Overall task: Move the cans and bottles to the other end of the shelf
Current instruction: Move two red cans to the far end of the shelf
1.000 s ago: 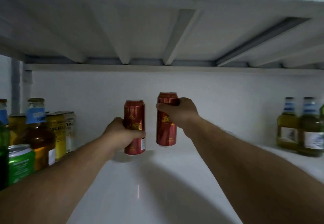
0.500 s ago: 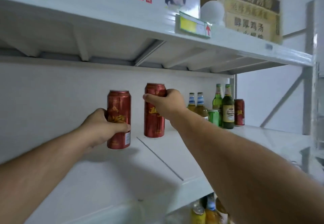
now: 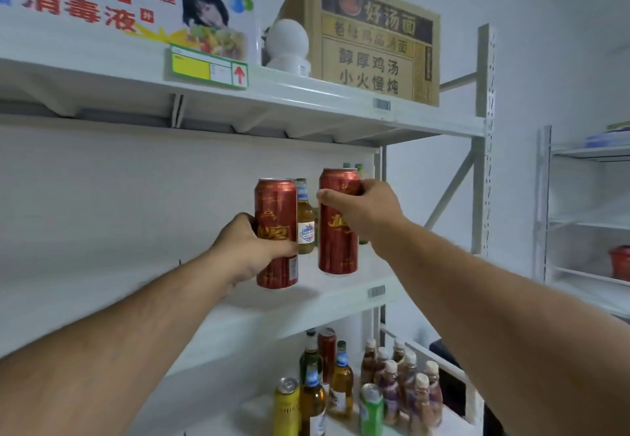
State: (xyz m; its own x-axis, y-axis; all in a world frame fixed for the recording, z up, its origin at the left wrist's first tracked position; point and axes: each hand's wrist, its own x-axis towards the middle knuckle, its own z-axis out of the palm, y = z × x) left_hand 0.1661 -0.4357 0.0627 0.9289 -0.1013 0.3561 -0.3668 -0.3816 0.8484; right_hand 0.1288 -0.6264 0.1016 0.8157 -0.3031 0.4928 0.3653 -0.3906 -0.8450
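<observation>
Left hand (image 3: 247, 248) gripping can (image 3: 276, 217), right hand (image 3: 366, 212) gripping another can (image 3: 335, 244)

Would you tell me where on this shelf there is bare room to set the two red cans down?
Bare shelf lies under both cans, before the bottles, and along its left. It is crowded at the right end.
</observation>
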